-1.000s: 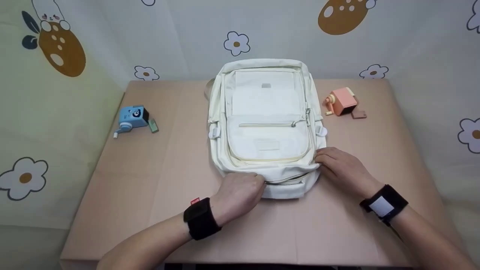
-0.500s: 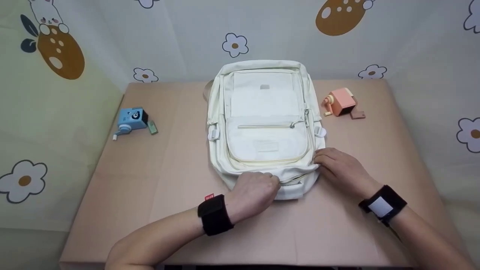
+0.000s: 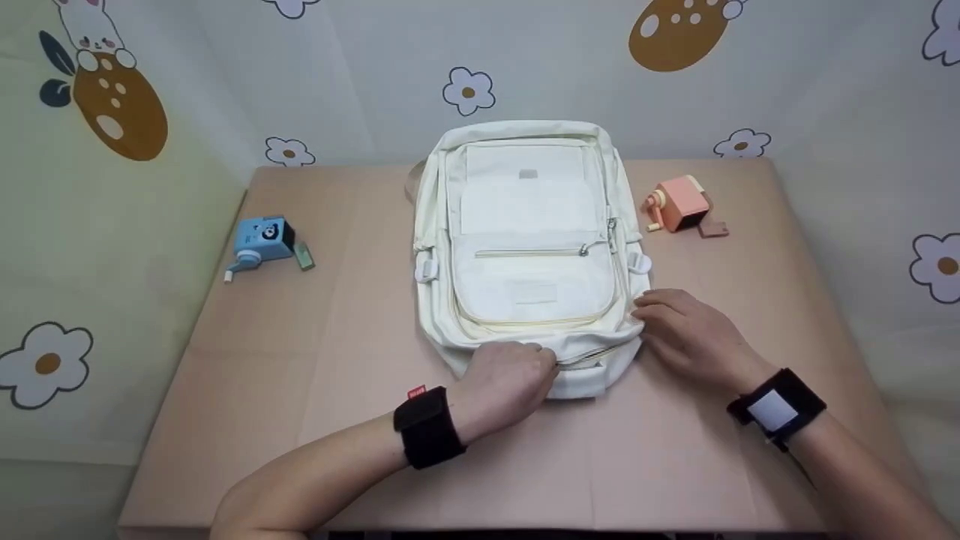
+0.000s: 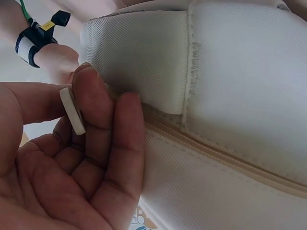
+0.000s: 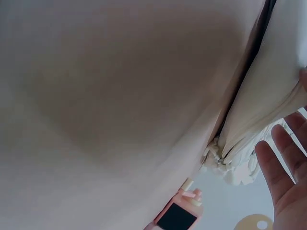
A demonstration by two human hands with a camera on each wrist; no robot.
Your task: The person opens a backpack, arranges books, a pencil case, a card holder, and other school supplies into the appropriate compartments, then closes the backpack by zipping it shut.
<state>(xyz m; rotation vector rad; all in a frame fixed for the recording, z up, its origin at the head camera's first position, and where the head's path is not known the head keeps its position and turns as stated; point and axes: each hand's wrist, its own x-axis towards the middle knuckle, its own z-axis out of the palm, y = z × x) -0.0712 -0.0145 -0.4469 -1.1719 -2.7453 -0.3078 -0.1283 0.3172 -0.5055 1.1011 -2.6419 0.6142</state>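
Observation:
A cream backpack (image 3: 536,285) lies flat, front pocket up. Near its bottom edge my left hand (image 3: 510,382) pinches a pale zipper pull (image 4: 72,111) between thumb and index finger, as the left wrist view shows. From there a closed zipper (image 4: 230,165) runs along the fabric; in the head view a zipper gap (image 3: 592,358) shows to the right of that hand. My right hand (image 3: 694,334) is at the bag's lower right side and holds the fabric edge by the fingertips. Part of this hand lies outside the right wrist view, where several fingers are fairly straight.
A blue crank pencil sharpener (image 3: 262,238) with a small green piece (image 3: 304,256) stands left on the table (image 3: 337,465). At the back right sits a pink sharpener (image 3: 681,204) beside a brownish piece (image 3: 713,229). Patterned curtain (image 3: 360,82) encloses the back and sides.
My left hand has moved right along the bag's bottom edge with the zipper pull, and the visible gap is shorter. My right hand has shifted slightly right just now.

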